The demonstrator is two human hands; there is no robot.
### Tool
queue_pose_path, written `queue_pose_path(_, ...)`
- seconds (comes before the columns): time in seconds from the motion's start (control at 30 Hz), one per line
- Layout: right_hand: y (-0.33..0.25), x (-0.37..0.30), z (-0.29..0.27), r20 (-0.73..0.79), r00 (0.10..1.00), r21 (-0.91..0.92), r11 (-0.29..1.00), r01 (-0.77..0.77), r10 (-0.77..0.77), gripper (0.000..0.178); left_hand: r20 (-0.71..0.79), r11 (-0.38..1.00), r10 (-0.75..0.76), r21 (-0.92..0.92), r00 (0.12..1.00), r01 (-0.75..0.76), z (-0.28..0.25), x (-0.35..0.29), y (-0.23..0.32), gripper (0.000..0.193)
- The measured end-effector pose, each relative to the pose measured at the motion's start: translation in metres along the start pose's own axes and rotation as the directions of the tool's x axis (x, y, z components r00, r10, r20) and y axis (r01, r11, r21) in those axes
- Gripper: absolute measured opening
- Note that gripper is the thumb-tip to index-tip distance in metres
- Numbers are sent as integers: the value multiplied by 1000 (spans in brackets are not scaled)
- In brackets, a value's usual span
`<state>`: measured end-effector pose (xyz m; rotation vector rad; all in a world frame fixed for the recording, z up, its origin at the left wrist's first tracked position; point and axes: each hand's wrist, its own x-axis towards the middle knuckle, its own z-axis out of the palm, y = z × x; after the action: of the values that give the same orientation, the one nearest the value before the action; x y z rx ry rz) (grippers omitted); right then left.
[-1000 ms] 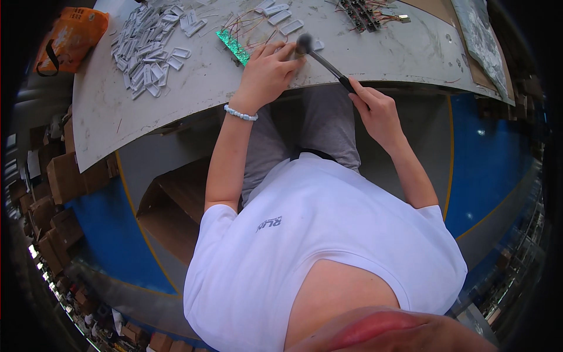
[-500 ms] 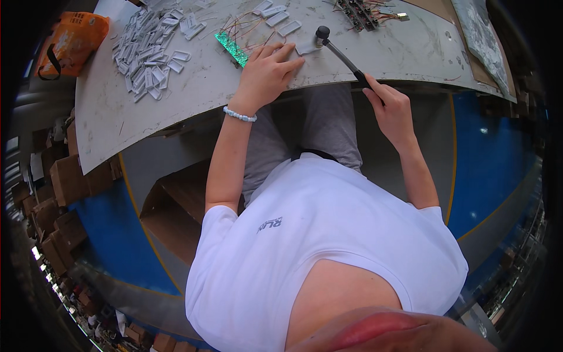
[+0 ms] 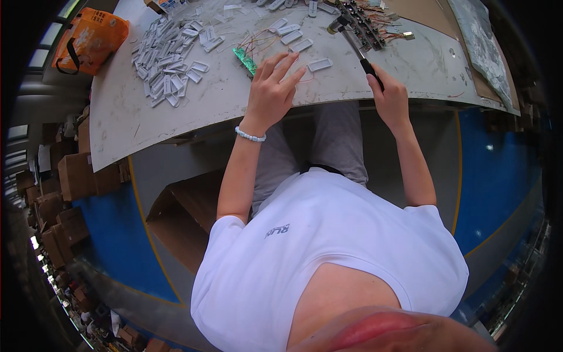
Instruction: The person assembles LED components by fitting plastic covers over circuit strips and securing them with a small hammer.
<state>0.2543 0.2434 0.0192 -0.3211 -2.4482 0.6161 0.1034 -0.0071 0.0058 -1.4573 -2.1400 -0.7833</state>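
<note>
Far left: orange bag at edge of white tabletop. Next, heap of pale plastic frames; look light, stiff, perhaps slick. Lift singly by long sides. Toward centre: green circuit board with thin red wires, just beside left hand, partly hidden. Looks fragile; take by edges, never by wires. Left fingers loosely spread, apparently empty; contact below unclear. Just right of these, apart: single pale frame, lying flat. Farther right: right hand with fingers clenched round black grip of hammer, head near dark component strip; cannot tell if touching. Probably head-heavy, rigid; hold low on grip.
</note>
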Motion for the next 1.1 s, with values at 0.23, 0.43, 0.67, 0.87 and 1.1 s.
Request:
queue_pose_path(0.23, -46, 60, 55, -32, 968, -241, 942, 233, -248, 21, -332, 953, -214, 135, 919, 271, -33, -53, -20, 31)
queue_pose_path(0.43, -141, 57, 128, 474, 835, -28, 943, 332, -280, 48, -449, 905, -331, 98, 830, 415, -24, -79, -28, 27)
queue_pose_path(0.67, -137, 182, 90, 398, 897, 626, 772, -111, -194, 25, -446, 894, -310, 165, 840, 417, -24, -80, -31, 26)
queue_pose_path(0.87, -22, 326, 106, 177, 983, 650, 756, -81, -48, 28, -416, 890, -292, 212, 861, 404, -15, -75, -34, 26)
queue_pose_path(1.1, 84, 266, 53, 373, 914, -321, 947, -33, 158, 51, -408, 876, -285, 257, 868, 408, -16, -74, -30, 26)
